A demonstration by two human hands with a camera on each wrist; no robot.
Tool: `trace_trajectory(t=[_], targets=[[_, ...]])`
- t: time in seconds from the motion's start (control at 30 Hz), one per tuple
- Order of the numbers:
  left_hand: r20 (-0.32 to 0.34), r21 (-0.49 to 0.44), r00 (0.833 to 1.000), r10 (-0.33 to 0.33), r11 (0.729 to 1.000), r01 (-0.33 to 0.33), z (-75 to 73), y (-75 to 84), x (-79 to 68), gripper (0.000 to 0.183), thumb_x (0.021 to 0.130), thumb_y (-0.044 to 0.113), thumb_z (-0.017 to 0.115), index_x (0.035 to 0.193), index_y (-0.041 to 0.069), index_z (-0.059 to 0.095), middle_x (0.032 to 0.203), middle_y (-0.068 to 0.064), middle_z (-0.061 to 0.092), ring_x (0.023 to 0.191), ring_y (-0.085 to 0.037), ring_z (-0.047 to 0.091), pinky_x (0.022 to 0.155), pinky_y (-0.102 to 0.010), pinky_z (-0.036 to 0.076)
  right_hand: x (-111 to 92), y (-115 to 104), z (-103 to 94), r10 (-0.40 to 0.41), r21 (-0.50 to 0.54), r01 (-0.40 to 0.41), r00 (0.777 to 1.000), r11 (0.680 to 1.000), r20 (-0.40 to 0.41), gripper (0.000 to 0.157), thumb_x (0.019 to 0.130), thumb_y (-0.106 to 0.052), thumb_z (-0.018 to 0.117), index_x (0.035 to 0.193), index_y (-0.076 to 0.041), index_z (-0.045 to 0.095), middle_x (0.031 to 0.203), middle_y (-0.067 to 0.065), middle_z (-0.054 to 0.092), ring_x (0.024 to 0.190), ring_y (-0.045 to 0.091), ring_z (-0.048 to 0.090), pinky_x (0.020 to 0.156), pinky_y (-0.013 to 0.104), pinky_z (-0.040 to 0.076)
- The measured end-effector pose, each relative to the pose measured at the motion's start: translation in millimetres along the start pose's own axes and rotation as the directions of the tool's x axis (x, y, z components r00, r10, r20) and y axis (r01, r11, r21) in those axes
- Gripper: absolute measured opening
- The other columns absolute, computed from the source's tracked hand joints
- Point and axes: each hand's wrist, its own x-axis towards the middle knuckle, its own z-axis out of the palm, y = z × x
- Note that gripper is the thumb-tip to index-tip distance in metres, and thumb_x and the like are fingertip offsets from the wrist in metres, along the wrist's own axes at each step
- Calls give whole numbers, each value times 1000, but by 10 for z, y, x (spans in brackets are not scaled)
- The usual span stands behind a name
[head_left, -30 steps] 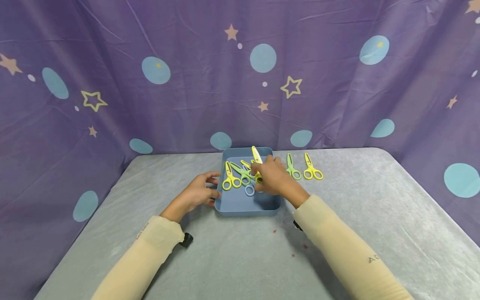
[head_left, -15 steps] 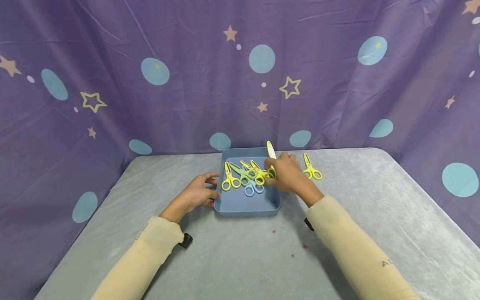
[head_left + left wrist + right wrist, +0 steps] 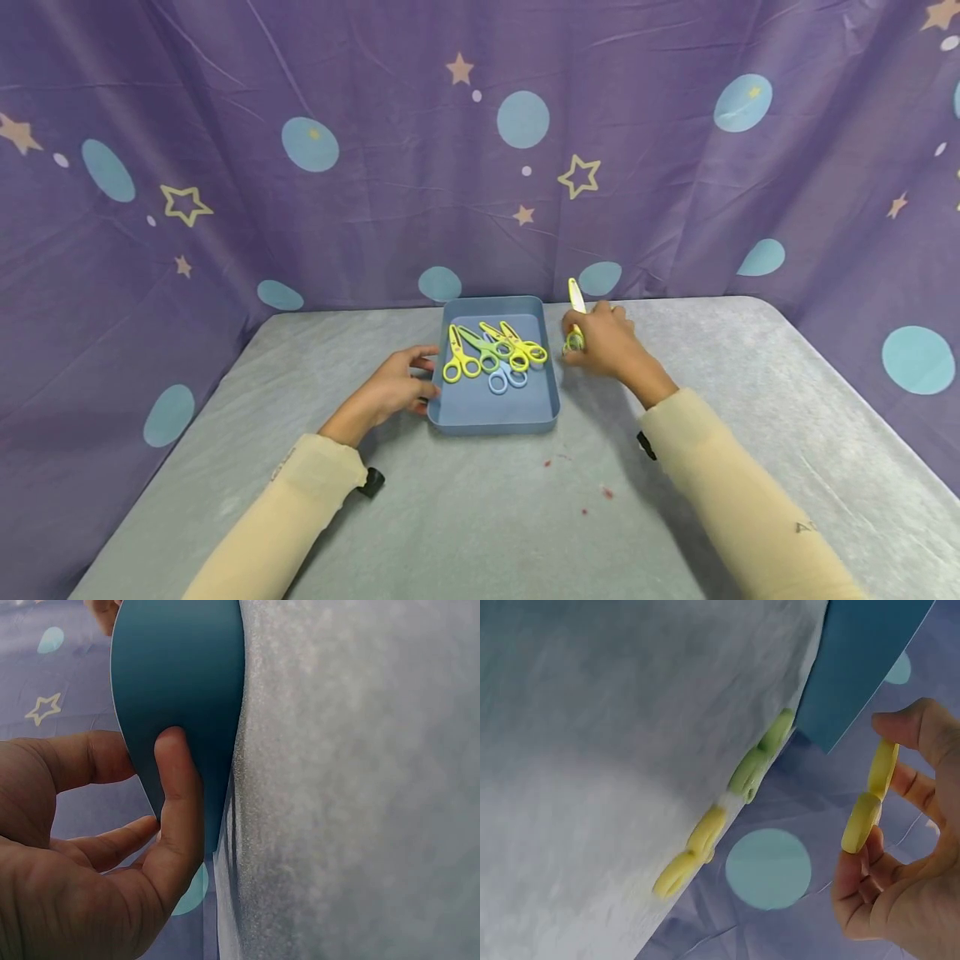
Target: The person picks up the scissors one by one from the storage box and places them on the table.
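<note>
My left hand (image 3: 390,383) grips the left wall of a blue tray (image 3: 495,419); in the left wrist view a fingertip lies on its outer wall (image 3: 180,675) and other digits meet its rim. Inside lie several scissors: yellow scissors (image 3: 459,360), green scissors (image 3: 489,350), another yellow pair (image 3: 518,343) and blue scissors (image 3: 498,382) partly beneath. Right of the tray, my right hand (image 3: 607,342) pinches yellow scissors (image 3: 576,296) by the handles, blades pointing up and away. The right wrist view shows green scissors (image 3: 761,757) and yellow scissors (image 3: 691,853) on the table.
A grey cloth covers the table (image 3: 465,517), with small red marks near the front of the tray. A purple curtain (image 3: 360,217) with stars and blue dots hangs along the far edge. The tray's wall (image 3: 862,660) stands beside the right hand.
My right hand has moved right from over the tray to beside it, carrying the yellow scissors. In the head view it now hides the scissors on the table. The left hand stays put.
</note>
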Motion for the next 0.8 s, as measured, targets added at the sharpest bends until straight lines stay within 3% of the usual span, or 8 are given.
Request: trace_trajectory(t=[0.47,0.8], targets=[[-12,2,1000,-21,1000,21,11,15,-9,78,89,-9,68,158,9,36,144,-19,42,97,-29,64,70,-39,61,-8,385,-162,38,-29,-38,999,999,20,43,79,-24,85,116,-10,66,116,34,54,102,55,46,79,67,45],[-6,-2,1000,-19,1000,19,7,10,-7,78,89,-9,68,158,9,36,143,-19,43,98,-30,64,69,-40,61,-36,645,-153,70,-32,-69,997,997,45,41,80,-26,82,114,-9,66,112,33,54,100,55,46,77,69,44]])
